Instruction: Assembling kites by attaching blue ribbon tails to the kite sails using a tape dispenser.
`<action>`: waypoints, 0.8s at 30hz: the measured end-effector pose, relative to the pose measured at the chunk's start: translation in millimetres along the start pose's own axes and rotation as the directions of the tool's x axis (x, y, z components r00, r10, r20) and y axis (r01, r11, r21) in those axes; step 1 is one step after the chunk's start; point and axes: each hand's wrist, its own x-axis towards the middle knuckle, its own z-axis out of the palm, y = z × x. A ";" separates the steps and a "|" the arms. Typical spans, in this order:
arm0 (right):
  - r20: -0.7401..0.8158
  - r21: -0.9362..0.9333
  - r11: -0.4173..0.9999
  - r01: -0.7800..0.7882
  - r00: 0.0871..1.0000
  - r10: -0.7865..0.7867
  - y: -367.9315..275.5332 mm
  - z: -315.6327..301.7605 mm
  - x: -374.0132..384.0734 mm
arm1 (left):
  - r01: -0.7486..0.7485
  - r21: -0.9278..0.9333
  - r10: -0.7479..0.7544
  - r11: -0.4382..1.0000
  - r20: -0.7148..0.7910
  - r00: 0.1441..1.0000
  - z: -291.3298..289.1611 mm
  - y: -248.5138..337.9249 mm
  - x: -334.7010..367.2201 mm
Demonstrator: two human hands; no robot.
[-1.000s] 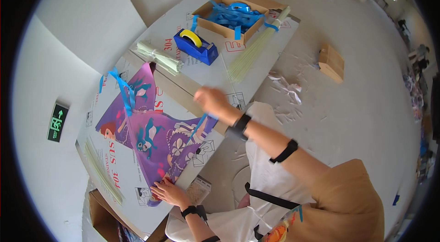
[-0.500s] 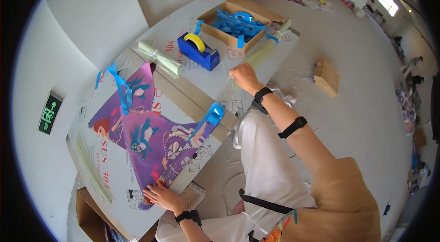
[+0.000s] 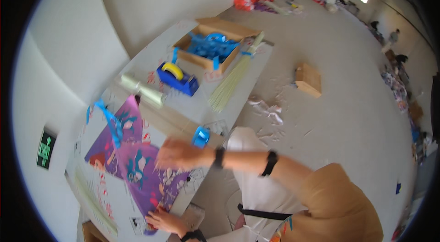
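A purple printed fabric piece (image 3: 147, 187), pointed at its corners like a kite sail, lies on the table. My left hand (image 3: 166, 220) rests on its lower corner, fingers stretched out over the cloth. Above the fabric's right part is my right hand (image 3: 179, 154), smeared by motion. Its fingers look bent, but whether they hold anything does not show. A blue ribbon (image 3: 109, 120) crosses the fabric's left part. Just beyond my right hand sits a shiny blue roll (image 3: 200, 136). The bundle of pale thin sticks (image 3: 230, 81) lies spread at the table's right edge.
On the table (image 3: 192, 113) stand a blue tape dispenser (image 3: 178, 78) with yellow tape and a cardboard box (image 3: 208, 49) full of blue ribbon. A wrapped stick bundle (image 3: 142, 90) lies left of the dispenser. Another box (image 3: 308, 80) and scraps (image 3: 268, 109) are on the floor.
My right hand has moved from the stick bundle, left and nearer, to above the purple fabric. My left hand stays on the fabric's lower corner. The view has shifted.
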 end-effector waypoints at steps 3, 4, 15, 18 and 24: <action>0.148 0.063 0.997 0.046 0.988 -0.055 -70.2 102.5 7.2 | 0.290 0.231 -0.357 0.929 0.348 0.867 -89.0 87.7 46.9; 0.130 0.164 0.983 -0.085 0.989 0.064 -108.2 171.2 -4.2 | 0.301 0.238 -0.368 0.923 0.330 0.869 -56.1 70.8 46.0; 0.361 0.162 0.865 -0.475 0.844 0.396 -102.8 114.2 -39.9 | 0.101 -0.237 -0.072 0.966 0.126 0.989 -12.3 18.7 -6.3; 0.424 0.009 0.871 -0.492 0.791 0.442 -62.9 61.5 -60.1 | 0.172 -0.235 -0.143 0.957 0.137 0.980 -26.0 10.1 3.3; 0.409 -0.101 0.924 -0.368 0.832 0.376 -44.1 52.0 -63.5 | 0.173 -0.302 -0.145 0.937 0.112 0.983 -24.1 1.9 2.0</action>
